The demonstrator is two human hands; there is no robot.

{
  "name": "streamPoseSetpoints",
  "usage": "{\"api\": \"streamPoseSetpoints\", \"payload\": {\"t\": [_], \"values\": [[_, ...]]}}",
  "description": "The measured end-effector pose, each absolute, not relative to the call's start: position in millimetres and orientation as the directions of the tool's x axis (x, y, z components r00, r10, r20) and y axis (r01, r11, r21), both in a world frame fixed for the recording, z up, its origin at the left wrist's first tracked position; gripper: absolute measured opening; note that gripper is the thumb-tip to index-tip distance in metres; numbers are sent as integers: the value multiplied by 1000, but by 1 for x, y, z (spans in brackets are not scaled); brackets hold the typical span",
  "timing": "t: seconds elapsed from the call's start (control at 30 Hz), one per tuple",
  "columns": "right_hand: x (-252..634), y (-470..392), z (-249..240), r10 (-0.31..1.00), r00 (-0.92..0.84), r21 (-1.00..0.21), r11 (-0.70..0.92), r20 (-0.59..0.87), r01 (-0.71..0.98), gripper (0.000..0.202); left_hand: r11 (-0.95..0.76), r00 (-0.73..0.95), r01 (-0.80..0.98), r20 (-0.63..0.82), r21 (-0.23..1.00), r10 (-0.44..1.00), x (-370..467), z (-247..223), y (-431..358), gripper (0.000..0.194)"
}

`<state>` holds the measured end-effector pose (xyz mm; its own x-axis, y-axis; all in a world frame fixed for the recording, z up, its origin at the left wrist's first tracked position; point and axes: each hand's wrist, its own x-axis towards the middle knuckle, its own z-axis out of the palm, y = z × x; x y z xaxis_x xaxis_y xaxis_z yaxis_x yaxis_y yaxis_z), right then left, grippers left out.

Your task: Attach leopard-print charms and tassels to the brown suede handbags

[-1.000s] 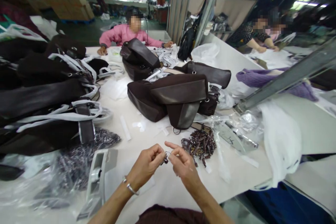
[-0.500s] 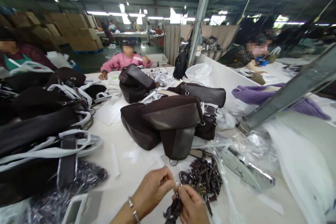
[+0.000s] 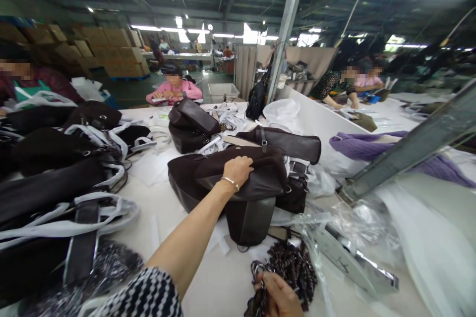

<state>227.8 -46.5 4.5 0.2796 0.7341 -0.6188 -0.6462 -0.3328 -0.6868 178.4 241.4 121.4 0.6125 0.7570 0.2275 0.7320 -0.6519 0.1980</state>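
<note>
My left hand reaches out over the dark brown bag in the middle of the table, its fingers curled down on the bag's upper part. Near the bottom edge, my right hand is closed around a dark braided strap with shiny metal parts. Beside that hand lies a heap of dark patterned straps. Behind the bag rest another dark bag and a long dark one.
Dark bags with white-wrapped handles fill the left side. Clear plastic and a metal post stand to the right, near purple cloth. A person in pink sits across the table; others are at both sides.
My left hand has left the strap near my right hand and moved forward onto the bag. My right hand keeps hold of the strap. The view has tilted up slightly.
</note>
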Motion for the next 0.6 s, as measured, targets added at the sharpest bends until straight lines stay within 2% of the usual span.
{"api": "streamPoseSetpoints", "payload": {"t": [0.07,0.17,0.23,0.3,0.4,0.47,0.53,0.57,0.6], "values": [[234,-50,9,748,275,-685,-312,-604,-658,53,-667,561,713,396,216,727,147,131,223,16],[247,-55,15,774,273,-697,-283,-572,-659,50,-684,382,659,643,314,664,83,160,184,15],[256,-57,19,774,302,-701,-242,-556,-671,48,-700,305,628,721,339,622,38,172,146,11],[264,-59,24,766,341,-708,-202,-544,-676,44,-767,381,565,728,305,570,0,163,100,7],[273,-62,34,764,361,-722,-192,-535,-664,39,-801,575,526,575,285,582,-39,109,24,19],[273,-63,39,774,352,-732,-202,-526,-651,38,-743,640,602,380,293,668,-51,64,-23,17],[268,-65,43,792,323,-738,-224,-518,-636,38,-674,679,656,124,341,724,-52,28,-59,11],[263,-65,45,799,306,-742,-239,-517,-627,38,-636,686,674,1,376,728,-50,16,-71,8],[257,-65,46,805,288,-745,-260,-519,-614,37,-604,693,682,-100,412,714,-47,6,-80,14]]}}
